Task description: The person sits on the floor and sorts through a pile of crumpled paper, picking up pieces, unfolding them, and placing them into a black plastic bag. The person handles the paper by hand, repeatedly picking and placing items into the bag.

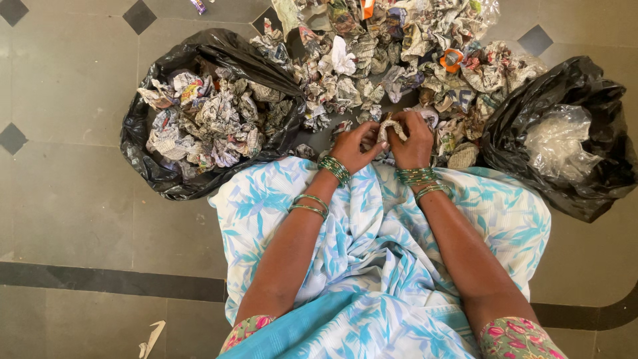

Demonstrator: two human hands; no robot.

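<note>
My left hand (352, 144) and my right hand (413, 141) meet just beyond my knees, both closed around one crumpled wad of newspaper (390, 128). The wad sits between my fingers, partly hidden by them. Green bangles ring both wrists. Right behind my hands lies a wide heap of crumpled newspaper (392, 53) and scraps on the tiled floor. A blue and white patterned cloth (372, 266) covers my lap.
A black plastic bag (143, 143) on the left is filled with crumpled newspaper. Another black bag (598, 159) on the right holds clear plastic film (558, 143). An orange scrap (452, 60) lies in the heap. A paper scrap (151, 339) rests on the floor at lower left.
</note>
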